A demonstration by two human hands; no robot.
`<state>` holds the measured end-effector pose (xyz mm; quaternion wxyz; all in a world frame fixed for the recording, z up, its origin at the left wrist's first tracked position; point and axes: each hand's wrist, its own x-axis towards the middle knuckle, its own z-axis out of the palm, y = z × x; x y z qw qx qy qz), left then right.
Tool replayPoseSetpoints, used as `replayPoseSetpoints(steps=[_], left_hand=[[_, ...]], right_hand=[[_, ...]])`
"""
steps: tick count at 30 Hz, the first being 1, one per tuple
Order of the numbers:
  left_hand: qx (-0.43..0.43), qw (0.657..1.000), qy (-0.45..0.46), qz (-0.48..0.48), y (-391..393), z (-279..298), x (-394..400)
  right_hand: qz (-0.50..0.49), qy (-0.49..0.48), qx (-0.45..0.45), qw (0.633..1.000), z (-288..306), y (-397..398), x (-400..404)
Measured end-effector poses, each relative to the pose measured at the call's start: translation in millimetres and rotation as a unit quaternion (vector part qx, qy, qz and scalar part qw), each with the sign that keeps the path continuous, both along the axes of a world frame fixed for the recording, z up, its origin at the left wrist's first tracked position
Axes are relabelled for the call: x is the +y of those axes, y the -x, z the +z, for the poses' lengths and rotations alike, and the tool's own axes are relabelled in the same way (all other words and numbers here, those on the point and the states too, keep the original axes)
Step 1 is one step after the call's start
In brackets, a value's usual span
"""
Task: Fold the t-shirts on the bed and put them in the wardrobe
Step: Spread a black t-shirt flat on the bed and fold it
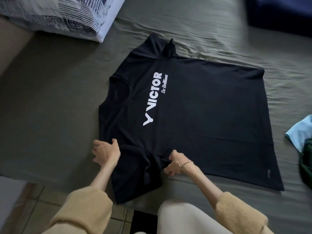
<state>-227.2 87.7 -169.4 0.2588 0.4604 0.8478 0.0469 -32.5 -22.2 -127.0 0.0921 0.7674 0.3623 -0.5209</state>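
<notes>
A black t-shirt [194, 115] with a white VICTOR print lies spread face up on the grey-green bed sheet [50, 98], collar to the left and hem to the right. Its near sleeve hangs over the bed's front edge. My left hand [105, 152] grips the shirt at the near shoulder, thumb on the cloth. My right hand [175, 162], with a bracelet on the wrist, pinches the fabric where the near sleeve meets the body. The far sleeve is bunched up at the back.
A blue-and-white patterned pillow [59, 16] lies at the back left. A light blue garment [300, 132] and a dark green one [306, 166] lie at the right edge. A dark blue item [283, 12] sits at the back right. Tiled floor [33, 200] shows below the bed.
</notes>
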Motion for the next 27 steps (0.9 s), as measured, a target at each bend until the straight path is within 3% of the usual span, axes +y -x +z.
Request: replayPoseSetpoints(steps=[4, 8, 11, 13, 15, 20, 24, 27], left_hand=[[0.016, 0.998, 0.068, -0.006, 13.0, 3.4, -30.0], [0.022, 0.99, 0.138, -0.003, 11.3, 10.5, -45.4], [0.032, 0.993, 0.11, -0.018, -9.7, 22.6, -54.0], [0.078, 0.99, 0.089, -0.081, -20.2, 27.3, -57.5], [0.116, 0.973, 0.091, -0.178, -34.4, 26.1, -63.7], [0.114, 0.917, 0.002, -0.382, -84.9, 18.1, -93.8], [0.032, 0.871, -0.093, -0.481, -115.2, 6.2, -113.0], [-0.032, 0.794, -0.085, -0.601, -125.6, -0.4, -120.1]], right_hand=[[0.103, -0.039, -0.16, 0.981, -1.9, -23.8, -34.0], [0.128, -0.035, -0.255, 0.958, -3.0, -66.5, -78.1], [0.116, -0.026, -0.291, 0.949, -0.6, -95.9, -106.6], [0.101, -0.038, -0.301, 0.947, -3.9, -107.2, -115.0], [0.093, -0.048, -0.308, 0.946, -7.5, -114.1, -120.5], [0.101, -0.082, -0.322, 0.938, -15.0, -119.3, -129.7], [0.1, -0.15, -0.368, 0.912, -24.4, -124.8, -134.7], [0.097, -0.164, -0.392, 0.9, -42.3, -132.7, -144.6]])
